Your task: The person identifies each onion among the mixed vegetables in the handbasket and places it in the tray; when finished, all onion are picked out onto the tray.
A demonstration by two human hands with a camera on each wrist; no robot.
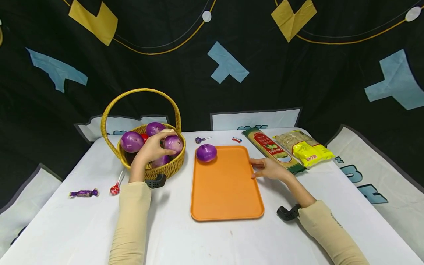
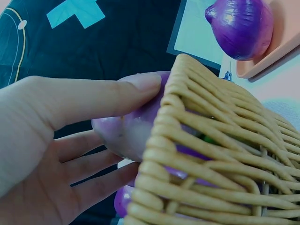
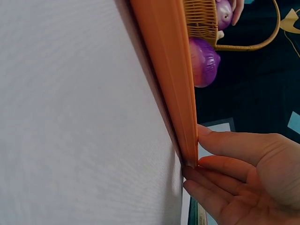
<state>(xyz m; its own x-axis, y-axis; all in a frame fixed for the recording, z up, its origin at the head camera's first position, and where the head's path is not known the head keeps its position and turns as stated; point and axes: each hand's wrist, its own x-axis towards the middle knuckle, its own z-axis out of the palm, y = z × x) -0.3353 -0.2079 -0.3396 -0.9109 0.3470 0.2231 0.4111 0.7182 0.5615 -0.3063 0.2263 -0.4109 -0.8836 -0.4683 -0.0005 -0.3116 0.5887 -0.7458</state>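
The left hand reaches into the wicker basket and curls its thumb and fingers around one purple onion at the basket's near right side, with more onions just behind the grip; the left wrist view shows the thumb lying on top of this onion, which the head view shows less clearly. The right hand is flat with straight fingers touching the right edge of the orange tray, holding nothing, and a second onion lies on the tray's far left corner. Beyond this hand lie a noodle packet and a yellow-labelled bag, whose writing is too small to read.
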